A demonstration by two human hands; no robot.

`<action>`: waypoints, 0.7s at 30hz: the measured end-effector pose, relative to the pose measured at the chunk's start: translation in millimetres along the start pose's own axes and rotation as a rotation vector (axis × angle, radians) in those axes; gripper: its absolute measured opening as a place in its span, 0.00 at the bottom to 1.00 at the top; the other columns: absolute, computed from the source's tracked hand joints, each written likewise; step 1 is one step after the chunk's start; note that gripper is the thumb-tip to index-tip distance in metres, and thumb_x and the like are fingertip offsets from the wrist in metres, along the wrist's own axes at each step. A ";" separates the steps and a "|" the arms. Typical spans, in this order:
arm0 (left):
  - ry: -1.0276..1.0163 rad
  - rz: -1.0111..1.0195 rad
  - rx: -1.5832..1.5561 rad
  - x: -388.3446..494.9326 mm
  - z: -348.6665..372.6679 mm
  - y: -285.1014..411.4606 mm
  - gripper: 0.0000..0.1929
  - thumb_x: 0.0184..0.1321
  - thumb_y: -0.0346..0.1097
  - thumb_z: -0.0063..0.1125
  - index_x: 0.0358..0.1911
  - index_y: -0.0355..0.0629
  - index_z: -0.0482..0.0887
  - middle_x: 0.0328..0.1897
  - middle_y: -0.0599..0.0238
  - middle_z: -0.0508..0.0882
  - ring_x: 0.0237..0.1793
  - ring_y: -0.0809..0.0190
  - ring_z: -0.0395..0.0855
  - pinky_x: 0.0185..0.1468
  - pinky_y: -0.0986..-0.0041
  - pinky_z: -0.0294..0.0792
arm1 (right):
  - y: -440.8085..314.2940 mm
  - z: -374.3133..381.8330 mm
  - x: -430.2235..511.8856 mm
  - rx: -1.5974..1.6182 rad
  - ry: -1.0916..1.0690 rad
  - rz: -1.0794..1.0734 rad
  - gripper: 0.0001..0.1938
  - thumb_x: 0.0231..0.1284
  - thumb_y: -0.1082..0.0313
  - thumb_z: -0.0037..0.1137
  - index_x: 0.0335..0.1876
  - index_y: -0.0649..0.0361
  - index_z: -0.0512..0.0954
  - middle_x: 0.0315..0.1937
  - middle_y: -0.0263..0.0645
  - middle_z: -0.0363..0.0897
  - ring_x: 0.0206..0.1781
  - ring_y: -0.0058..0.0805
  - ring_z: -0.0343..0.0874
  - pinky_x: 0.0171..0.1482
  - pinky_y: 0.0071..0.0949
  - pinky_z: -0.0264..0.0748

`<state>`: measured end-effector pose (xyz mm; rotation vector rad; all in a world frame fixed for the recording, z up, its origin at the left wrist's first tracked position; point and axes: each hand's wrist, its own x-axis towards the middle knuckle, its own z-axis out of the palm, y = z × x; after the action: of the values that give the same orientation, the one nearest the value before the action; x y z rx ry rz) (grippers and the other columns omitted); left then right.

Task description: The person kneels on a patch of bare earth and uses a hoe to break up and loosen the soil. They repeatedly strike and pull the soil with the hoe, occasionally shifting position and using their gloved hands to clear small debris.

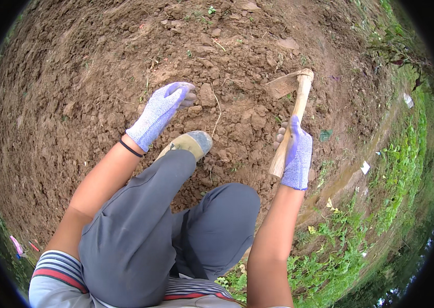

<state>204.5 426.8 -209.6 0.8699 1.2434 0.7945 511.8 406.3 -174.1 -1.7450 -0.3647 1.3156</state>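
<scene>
My right hand [296,148], in a purple-grey knit glove with a coated palm, grips the wooden handle of a short hoe [302,96]. The handle's butt end points down toward my knees. At its top, the hoe's soil-covered metal blade [283,85] reaches left, just over or against the loose soil. My left hand [169,102], gloved alike, hangs over the clods with its fingers curled in and the thumb against them. Nothing shows in it, though the inside of the fist is hidden. A clod [206,95] lies just right of its fingers.
Broken brown soil [97,69] spreads ahead and left. My shoe [192,144] stands on it below my left hand, in front of my bent knees. On the right, a muddy furrow [340,184] runs beside green plants [328,246], with white scraps [365,167] near it.
</scene>
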 end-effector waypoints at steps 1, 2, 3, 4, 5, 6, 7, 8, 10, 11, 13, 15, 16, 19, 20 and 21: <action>0.011 -0.008 -0.002 -1.2 -2.4 -4.7 0.25 0.68 0.54 0.50 0.57 0.40 0.77 0.48 0.58 0.84 0.49 0.61 0.82 0.58 0.67 0.71 | -8.9 6.9 -14.8 -0.074 0.074 -0.047 0.19 0.67 0.52 0.54 0.38 0.66 0.74 0.21 0.35 0.73 0.19 0.22 0.72 0.19 0.23 0.71; 0.013 -0.013 -0.002 -1.9 -4.4 -6.6 0.25 0.68 0.54 0.49 0.57 0.40 0.77 0.49 0.59 0.84 0.49 0.61 0.81 0.58 0.67 0.71 | -19.1 9.4 -24.7 -0.036 0.067 -0.107 0.20 0.67 0.52 0.53 0.40 0.66 0.73 0.22 0.35 0.73 0.19 0.21 0.72 0.20 0.23 0.71; 0.016 -0.011 0.002 -1.7 -6.9 -5.3 0.25 0.68 0.54 0.49 0.57 0.40 0.77 0.49 0.59 0.84 0.49 0.61 0.81 0.58 0.67 0.71 | -30.1 12.9 -30.0 0.011 0.058 -0.173 0.20 0.68 0.52 0.52 0.41 0.66 0.73 0.23 0.34 0.73 0.19 0.20 0.72 0.20 0.22 0.71; -0.002 -0.009 -0.004 -0.8 -3.3 -6.1 0.25 0.69 0.54 0.48 0.57 0.40 0.77 0.49 0.59 0.83 0.49 0.62 0.81 0.58 0.68 0.70 | -41.4 13.4 -31.6 0.046 0.081 -0.272 0.20 0.68 0.51 0.51 0.43 0.66 0.72 0.23 0.34 0.72 0.20 0.20 0.72 0.21 0.21 0.72; 0.007 -0.011 0.004 -1.1 -2.8 -5.0 0.25 0.69 0.54 0.48 0.57 0.40 0.77 0.49 0.59 0.83 0.49 0.62 0.81 0.57 0.68 0.70 | -52.1 16.8 -28.9 0.086 0.092 -0.371 0.20 0.69 0.51 0.51 0.44 0.66 0.72 0.24 0.33 0.72 0.21 0.20 0.72 0.22 0.21 0.72; 0.016 -0.014 0.013 -1.4 -2.4 -3.8 0.25 0.69 0.54 0.48 0.57 0.40 0.77 0.49 0.59 0.83 0.49 0.62 0.81 0.57 0.68 0.71 | -58.5 20.2 -22.0 0.202 0.041 -0.437 0.21 0.69 0.50 0.51 0.46 0.65 0.71 0.26 0.34 0.71 0.23 0.20 0.72 0.23 0.21 0.73; 0.025 -0.019 0.021 -1.6 -1.9 -2.7 0.25 0.69 0.54 0.48 0.57 0.40 0.77 0.49 0.59 0.83 0.49 0.62 0.81 0.57 0.68 0.71 | -65.6 31.8 -17.6 0.210 0.059 -0.516 0.21 0.69 0.49 0.50 0.46 0.65 0.70 0.26 0.34 0.71 0.23 0.21 0.73 0.24 0.21 0.74; 0.022 -0.015 0.013 0.1 -1.4 -3.2 0.25 0.69 0.54 0.48 0.57 0.40 0.77 0.49 0.59 0.84 0.48 0.62 0.81 0.56 0.68 0.71 | -67.1 39.8 -5.9 0.222 0.061 -0.553 0.21 0.69 0.49 0.50 0.45 0.65 0.70 0.26 0.35 0.72 0.22 0.21 0.73 0.23 0.22 0.74; 0.019 -0.009 -0.005 4.5 -1.6 -5.6 0.25 0.69 0.54 0.48 0.56 0.40 0.77 0.49 0.59 0.84 0.48 0.62 0.81 0.56 0.69 0.71 | -56.5 59.5 20.7 0.221 0.080 -0.548 0.20 0.69 0.49 0.50 0.43 0.64 0.70 0.24 0.35 0.72 0.21 0.23 0.73 0.22 0.23 0.73; 0.010 -0.011 -0.002 5.1 0.9 -4.1 0.25 0.69 0.54 0.48 0.56 0.40 0.78 0.48 0.59 0.84 0.48 0.62 0.81 0.56 0.69 0.71 | -44.1 67.8 29.6 0.204 0.099 -0.508 0.20 0.68 0.50 0.51 0.41 0.63 0.70 0.24 0.36 0.72 0.20 0.23 0.72 0.21 0.23 0.73; -0.004 -0.015 -0.002 3.9 5.4 -1.7 0.24 0.69 0.53 0.48 0.56 0.40 0.78 0.48 0.59 0.84 0.48 0.62 0.82 0.56 0.69 0.71 | -19.3 66.4 40.1 0.074 0.006 -0.184 0.20 0.68 0.49 0.52 0.38 0.63 0.71 0.21 0.36 0.72 0.18 0.24 0.72 0.20 0.24 0.72; -0.001 -0.003 -0.009 6.0 3.3 -3.8 0.24 0.69 0.52 0.49 0.56 0.40 0.78 0.47 0.59 0.84 0.47 0.62 0.82 0.55 0.68 0.71 | -4.0 49.2 31.7 0.027 -0.073 -0.005 0.20 0.67 0.49 0.53 0.36 0.62 0.72 0.20 0.35 0.72 0.17 0.24 0.72 0.20 0.24 0.72; 0.007 -0.004 -0.020 7.4 0.9 -7.0 0.23 0.69 0.52 0.49 0.56 0.40 0.78 0.47 0.59 0.84 0.47 0.62 0.82 0.55 0.69 0.72 | 2.2 42.4 21.9 0.042 -0.128 0.044 0.20 0.66 0.49 0.53 0.38 0.63 0.73 0.20 0.34 0.72 0.18 0.23 0.72 0.20 0.24 0.72; 0.040 -0.033 -0.019 2.8 -9.6 -15.6 0.22 0.69 0.51 0.50 0.55 0.39 0.78 0.47 0.59 0.84 0.47 0.62 0.82 0.54 0.69 0.72 | -0.2 40.7 -6.9 0.071 -0.113 -0.101 0.21 0.68 0.49 0.52 0.42 0.65 0.73 0.23 0.33 0.71 0.20 0.21 0.71 0.21 0.22 0.72; 0.067 -0.059 -0.012 1.4 -10.6 -14.7 0.21 0.69 0.49 0.50 0.54 0.39 0.79 0.47 0.58 0.84 0.47 0.61 0.82 0.53 0.70 0.73 | -4.2 44.7 -10.7 0.060 -0.067 -0.166 0.21 0.69 0.48 0.50 0.43 0.65 0.72 0.23 0.32 0.70 0.20 0.21 0.71 0.21 0.21 0.72; 0.095 -0.086 -0.004 -0.4 -12.6 -13.4 0.20 0.69 0.48 0.49 0.53 0.39 0.79 0.47 0.57 0.85 0.47 0.61 0.82 0.52 0.70 0.73 | -8.4 50.2 -15.8 0.042 -0.015 -0.220 0.21 0.69 0.48 0.48 0.43 0.65 0.71 0.23 0.33 0.70 0.20 0.21 0.71 0.21 0.21 0.72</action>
<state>192.5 421.8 -222.7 0.7779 1.3528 0.7764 463.6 423.9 -159.6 -1.6113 -0.5185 1.1703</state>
